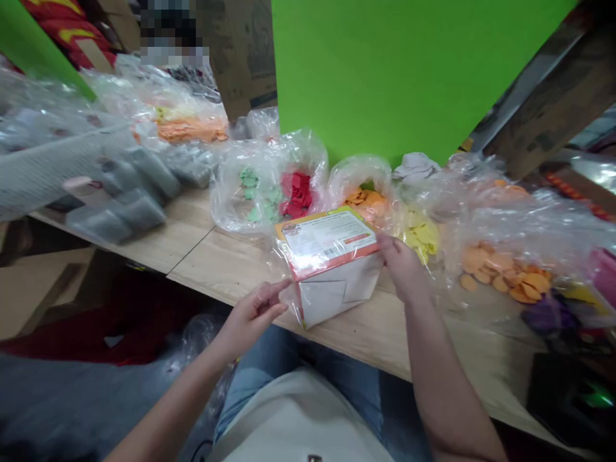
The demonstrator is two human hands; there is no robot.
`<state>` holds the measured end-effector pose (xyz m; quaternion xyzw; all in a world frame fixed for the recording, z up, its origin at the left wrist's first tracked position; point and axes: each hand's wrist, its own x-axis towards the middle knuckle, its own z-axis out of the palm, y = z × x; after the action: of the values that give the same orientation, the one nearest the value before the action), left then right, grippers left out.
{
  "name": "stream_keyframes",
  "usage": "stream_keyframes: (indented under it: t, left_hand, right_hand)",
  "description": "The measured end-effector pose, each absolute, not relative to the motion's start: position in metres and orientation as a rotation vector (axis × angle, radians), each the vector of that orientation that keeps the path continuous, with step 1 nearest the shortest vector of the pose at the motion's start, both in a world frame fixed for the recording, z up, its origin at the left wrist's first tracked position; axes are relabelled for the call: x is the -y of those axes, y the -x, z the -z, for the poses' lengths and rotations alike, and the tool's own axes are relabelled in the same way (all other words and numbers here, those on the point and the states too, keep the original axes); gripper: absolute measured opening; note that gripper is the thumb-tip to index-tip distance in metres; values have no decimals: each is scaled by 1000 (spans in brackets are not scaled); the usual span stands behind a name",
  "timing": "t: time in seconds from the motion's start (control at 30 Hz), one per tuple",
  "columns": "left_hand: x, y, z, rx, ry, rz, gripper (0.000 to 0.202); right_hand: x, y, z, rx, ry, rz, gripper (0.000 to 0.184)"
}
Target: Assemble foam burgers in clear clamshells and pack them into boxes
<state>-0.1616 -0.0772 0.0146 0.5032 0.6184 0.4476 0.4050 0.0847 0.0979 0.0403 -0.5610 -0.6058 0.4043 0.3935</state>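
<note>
A white cardboard box (332, 276) with an orange-edged printed label on top sits wrapped in clear plastic (293, 301) on the wooden table (226, 263). My right hand (403, 268) grips the box's right side through the plastic. My left hand (253, 314) is at the box's left side, its index finger extended and touching the plastic wrap. Its other fingers are curled loosely. The box's underside is hidden.
Clear bags of green and red (269, 186), orange (366, 199), yellow (421, 234) and pale orange round (500, 273) cut shapes line the table. A blurred grey-sleeved arm (110, 173) reaches in at left. A green board (399, 70) stands behind.
</note>
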Motion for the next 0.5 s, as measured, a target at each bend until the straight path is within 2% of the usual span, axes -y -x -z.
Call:
stream_keyframes:
  t: [0.07,0.17,0.33,0.5]
  left_hand:
    - [75,169,-12,-1526,-1136,-1186,39]
    - [68,181,1,-1426,-876,-1350,18]
    - [46,180,22,-1191,-803,-1450,17]
    - [14,155,25,-1245,-827,-1653,17]
  right_hand:
    - [-100,-80,-40,1592,1469,-965,48]
    - [-98,-78,-33,1433,1452,-1054,42]
    - [-81,-86,-25,1277,1347,-1134,38]
    - [-69,-85,-26,1259,1305,-1147,41]
